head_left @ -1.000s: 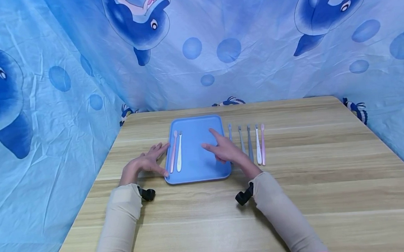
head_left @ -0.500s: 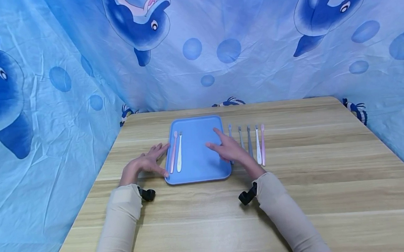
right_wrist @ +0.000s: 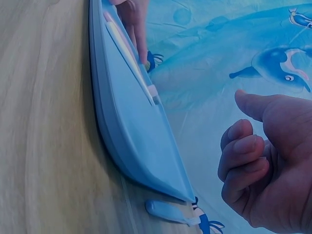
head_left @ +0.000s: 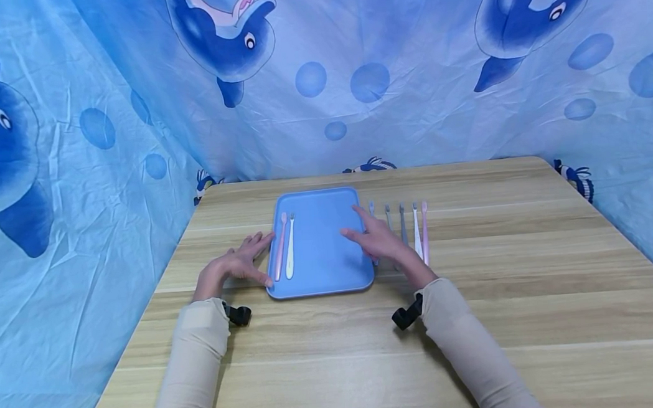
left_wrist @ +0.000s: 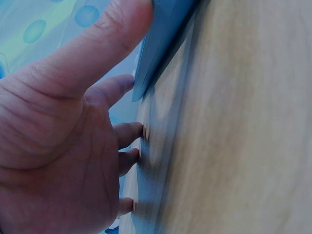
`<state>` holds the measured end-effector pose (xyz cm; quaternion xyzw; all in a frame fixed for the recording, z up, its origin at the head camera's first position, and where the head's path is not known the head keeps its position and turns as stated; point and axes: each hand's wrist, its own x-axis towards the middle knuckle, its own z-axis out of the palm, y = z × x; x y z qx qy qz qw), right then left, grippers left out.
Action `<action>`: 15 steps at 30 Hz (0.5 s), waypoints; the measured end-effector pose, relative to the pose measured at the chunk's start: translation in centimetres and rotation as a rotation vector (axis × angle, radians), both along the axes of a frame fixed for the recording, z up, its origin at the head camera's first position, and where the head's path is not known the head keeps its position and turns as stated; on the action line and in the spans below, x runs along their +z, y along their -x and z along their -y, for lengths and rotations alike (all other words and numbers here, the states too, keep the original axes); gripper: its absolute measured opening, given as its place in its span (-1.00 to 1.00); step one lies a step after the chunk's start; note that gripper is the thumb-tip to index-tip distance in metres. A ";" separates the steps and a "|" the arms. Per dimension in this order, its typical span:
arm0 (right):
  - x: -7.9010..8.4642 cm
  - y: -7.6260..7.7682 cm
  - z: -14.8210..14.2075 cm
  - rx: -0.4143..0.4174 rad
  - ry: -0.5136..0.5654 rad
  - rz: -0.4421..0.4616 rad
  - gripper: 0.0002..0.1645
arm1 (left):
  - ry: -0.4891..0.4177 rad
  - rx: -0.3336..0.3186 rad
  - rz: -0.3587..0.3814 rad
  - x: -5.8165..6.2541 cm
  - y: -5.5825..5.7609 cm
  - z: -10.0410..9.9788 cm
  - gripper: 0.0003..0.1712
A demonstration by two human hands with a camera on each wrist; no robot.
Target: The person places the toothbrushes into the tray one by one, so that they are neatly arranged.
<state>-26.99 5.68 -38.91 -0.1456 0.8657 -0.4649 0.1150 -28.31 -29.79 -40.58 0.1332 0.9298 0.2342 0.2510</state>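
Observation:
A blue tray (head_left: 320,248) lies on the table, with a pink toothbrush (head_left: 280,247) and a white toothbrush (head_left: 290,248) side by side along its left side. My left hand (head_left: 239,263) has its fingers spread at the tray's left rim, thumb and index finger touching the edge. Over the tray's right edge hovers my right hand (head_left: 380,239), holding nothing. Its index finger points forward, and in the right wrist view the other fingers are loosely bent. Nearest to it is a blue toothbrush (right_wrist: 168,212) beside the tray, partly hidden by the hand in the head view.
Right of the blue toothbrush stand in a row a grey-blue toothbrush (head_left: 388,216), a dark grey toothbrush (head_left: 403,224), a white toothbrush (head_left: 417,233) and a pink toothbrush (head_left: 425,229). A blue dolphin-print curtain (head_left: 355,127) hangs behind the wooden table (head_left: 325,366).
My right hand has drifted right, from over the tray's inside to its right edge and the blue toothbrush. The left hand, tray and toothbrushes stay where they were.

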 end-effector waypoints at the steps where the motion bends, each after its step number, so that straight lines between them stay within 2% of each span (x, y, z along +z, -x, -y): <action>1: 0.0 0.0 -0.1 -0.001 0.000 -0.001 -0.03 | 0.000 0.000 -0.001 0.0 0.0 0.0 0.53; 15: -0.1 0.3 -1.6 -0.008 -0.022 -0.025 -0.02 | -0.008 -0.019 -0.014 0.1 -0.2 0.1 0.53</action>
